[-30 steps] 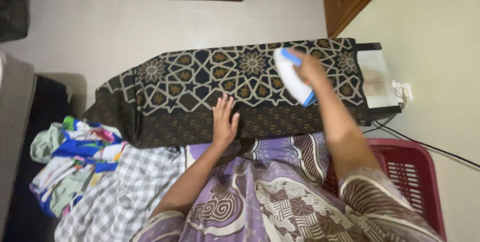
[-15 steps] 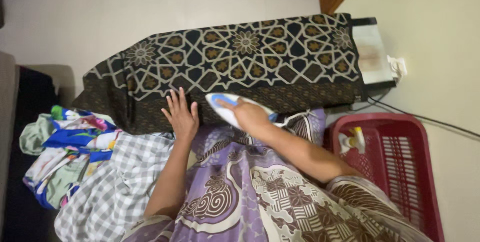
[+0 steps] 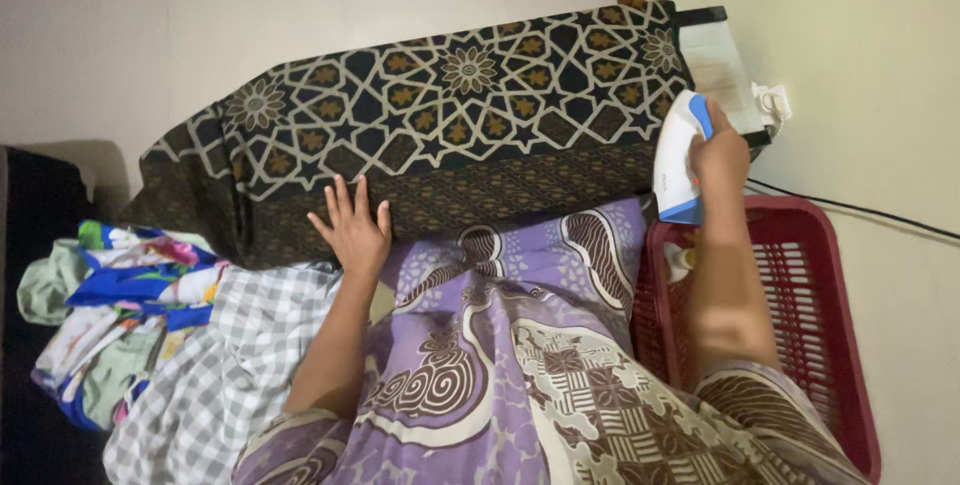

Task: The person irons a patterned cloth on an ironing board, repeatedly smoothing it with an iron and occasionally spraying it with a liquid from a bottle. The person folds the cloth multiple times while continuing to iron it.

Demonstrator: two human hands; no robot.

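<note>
Pale floor tiles surround our ironing board (image 3: 715, 50); our left hand (image 3: 352, 230) presses flat, fingers spread, on the patterned cloth (image 3: 440, 115); our right hand (image 3: 720, 153) grips the iron (image 3: 676, 157) at the board's right end.

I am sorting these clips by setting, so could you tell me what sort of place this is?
Most likely a room in a home, used for ironing: a cloth-draped ironing board, a white-and-blue iron in the right hand, and a red laundry basket on the tiled floor.
</note>
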